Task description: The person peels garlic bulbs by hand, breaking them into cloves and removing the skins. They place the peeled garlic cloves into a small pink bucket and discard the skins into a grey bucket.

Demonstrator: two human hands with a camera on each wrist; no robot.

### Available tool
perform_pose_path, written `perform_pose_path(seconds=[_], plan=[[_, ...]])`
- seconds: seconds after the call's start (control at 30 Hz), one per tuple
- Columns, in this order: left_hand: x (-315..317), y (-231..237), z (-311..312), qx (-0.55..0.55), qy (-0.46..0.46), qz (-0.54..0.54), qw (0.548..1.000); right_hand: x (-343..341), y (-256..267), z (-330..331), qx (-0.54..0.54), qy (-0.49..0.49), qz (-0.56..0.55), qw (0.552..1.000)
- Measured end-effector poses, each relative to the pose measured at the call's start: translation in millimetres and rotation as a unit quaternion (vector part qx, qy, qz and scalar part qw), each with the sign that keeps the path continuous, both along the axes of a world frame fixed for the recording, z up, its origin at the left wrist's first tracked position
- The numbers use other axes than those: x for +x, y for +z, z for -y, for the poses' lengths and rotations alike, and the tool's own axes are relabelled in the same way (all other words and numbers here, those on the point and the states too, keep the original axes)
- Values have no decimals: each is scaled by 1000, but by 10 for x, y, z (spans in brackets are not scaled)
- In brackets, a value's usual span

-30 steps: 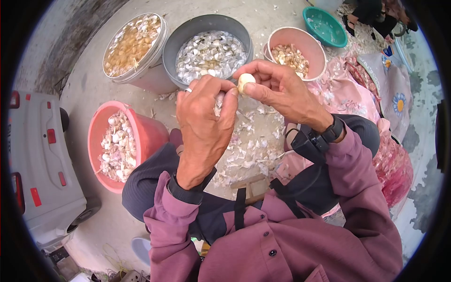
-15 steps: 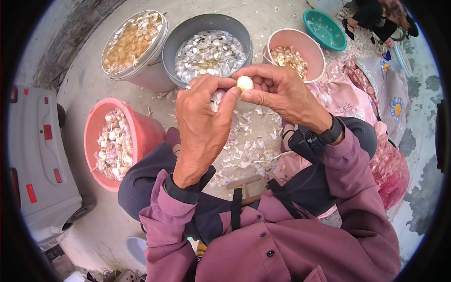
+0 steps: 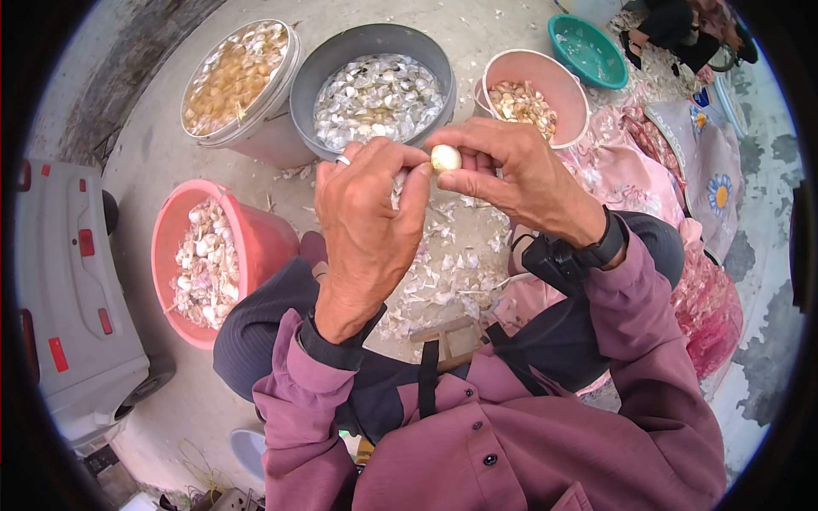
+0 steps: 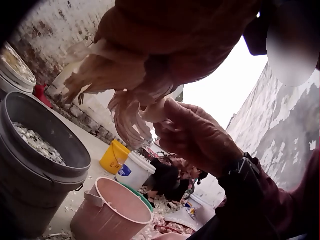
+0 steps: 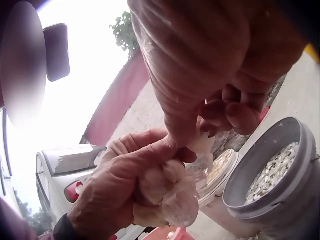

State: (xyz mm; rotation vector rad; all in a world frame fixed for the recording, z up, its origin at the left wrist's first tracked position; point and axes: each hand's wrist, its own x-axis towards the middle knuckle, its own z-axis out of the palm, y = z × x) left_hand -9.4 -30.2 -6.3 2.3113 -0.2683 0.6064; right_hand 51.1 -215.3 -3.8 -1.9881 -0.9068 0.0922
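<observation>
"Lower than a second ago, the right hand's (image 3: 520, 170) thumb bares more of the pale clove (image 3: 446, 158) on my feed: round, smooth, cream-white."

"Where is it?"

"On the near side of the grey tub (image 3: 372, 41), between both hands. The right pinches it; the left hand (image 3: 366, 213) grips a garlic cluster (image 5: 180, 202) in papery skin."

"What's hidden?"

"The left's back covers most of that cluster from the head camera. Left wrist footage is dark, so I can't be sure whether clove and skin are joined."

"Edges?"

"Tub rim just beyond the hands, white bucket (image 3: 277, 140) left of it, pink bucket (image 3: 573, 94) right; skin-strewn floor (image 3: 452, 281) on its near side."
</observation>
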Motion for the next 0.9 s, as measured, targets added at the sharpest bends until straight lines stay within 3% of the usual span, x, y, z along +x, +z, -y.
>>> perform_pose_path(seconds=[0.17,0.23,0.27,0.3,0.33,0.4,0.43,0.47,0.53,0.6,0.67,0.7,0.73,0.8,0.9], plan=[[12,-20,22,20,21,-7,1000,-35,-14,-3,19,18,8,1000],[19,-24,23,-65,19,-65,996,-45,-22,-15,29,22,12,999],[26,-3,24,-64,16,-65,996,-53,6,-28,56,14,-119,991],[36,35,22,-192,14,-140,971,-55,46,-31,82,8,-247,966],[42,60,8,-317,13,-211,925,-42,109,-5,83,9,-247,965],[71,-2,-75,-368,-1,-201,908,50,221,92,153,20,-346,926],[72,-5,-110,-489,-28,-227,842,104,188,153,231,59,-405,883],[77,-13,-142,-601,-55,-248,757,105,167,152,233,61,-405,882],[75,-2,-177,-586,-74,-260,764,96,168,139,312,37,-453,835],[55,44,-136,-557,-80,-254,787,70,145,109,316,29,-452,833],[49,26,-106,-533,-78,-249,805,56,104,94,120,-6,-333,935],[45,7,-92,-510,-74,-243,822,-33,130,-36,128,-35,-290,948],[38,-17,-73,-509,-76,-244,822,-53,97,-47,40,-18,-211,976],[54,-58,-15,-401,-79,-223,885,-86,-9,-98,-55,22,-60,996],[40,-47,-17,-404,-123,-240,874,-78,23,-101,-71,17,-64,995]])
